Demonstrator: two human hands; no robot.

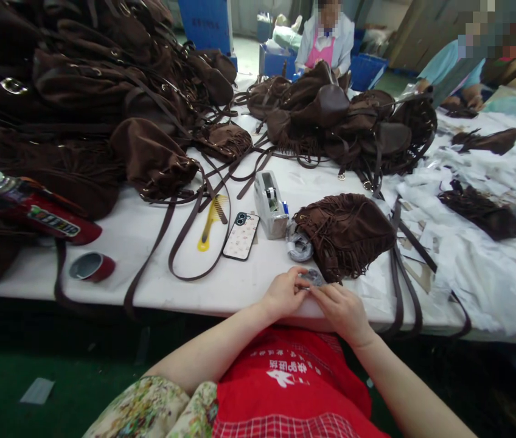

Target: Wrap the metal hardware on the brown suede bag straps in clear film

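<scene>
At the table's near edge, my left hand (286, 293) and my right hand (341, 309) meet, fingertips pinched together. Between them is a small piece of greyish clear plastic (314, 277), partly hidden by my fingers; its exact kind cannot be made out. Just beyond lies a dark brown fringed bag (353, 228) on its side. A clear, shiny plastic-wrapped bundle (300, 248) rests against the bag's left end. Behind that stands a tape dispenser (270, 207). To its left are a phone in a patterned case (241, 236) and a yellow comb (209, 226).
Brown bags (148, 91) form a high pile on the left, and more bags (331, 115) lie across the table's far side. A red thermos (57, 219) and a cup (91, 267) are at left. White paper (481, 267) covers the right. Two people work opposite.
</scene>
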